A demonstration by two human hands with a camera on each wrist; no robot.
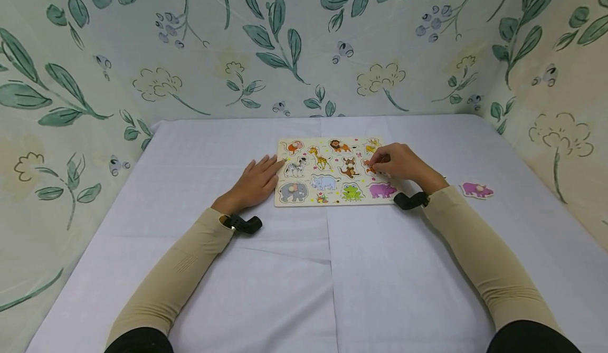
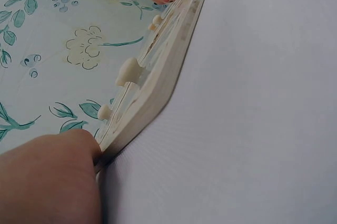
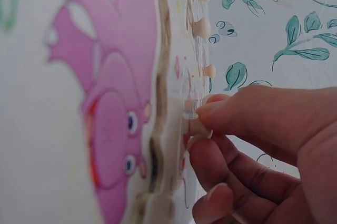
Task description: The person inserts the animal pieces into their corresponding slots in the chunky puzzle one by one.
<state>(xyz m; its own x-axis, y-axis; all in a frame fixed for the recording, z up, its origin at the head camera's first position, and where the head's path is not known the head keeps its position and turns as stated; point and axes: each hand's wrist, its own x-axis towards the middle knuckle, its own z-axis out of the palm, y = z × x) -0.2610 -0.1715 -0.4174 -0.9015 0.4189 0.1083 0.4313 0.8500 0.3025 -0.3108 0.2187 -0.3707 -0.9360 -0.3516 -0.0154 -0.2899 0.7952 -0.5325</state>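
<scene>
A wooden animal puzzle board (image 1: 304,137) lies flat on the white cloth. My left hand (image 1: 258,180) rests at its left edge with fingers stretched out, fingertips on the board's corner area. My right hand (image 1: 398,162) is over the board's right side, thumb and fingers pinching the small knob (image 3: 199,128) of an orange animal puzzle piece (image 1: 368,167). Much of that piece is hidden behind the fingers. Below it on the board is a purple hippo picture (image 3: 118,118) within a cut-out outline. Knobbed pieces such as the elephant (image 1: 293,192) sit in the board.
A loose purple hippo piece (image 1: 477,190) with a knob lies on the cloth (image 1: 399,279) to the right of the board, beyond my right wrist. Patterned fabric (image 1: 304,52) with leaves and flowers hangs behind the table and along both sides.
</scene>
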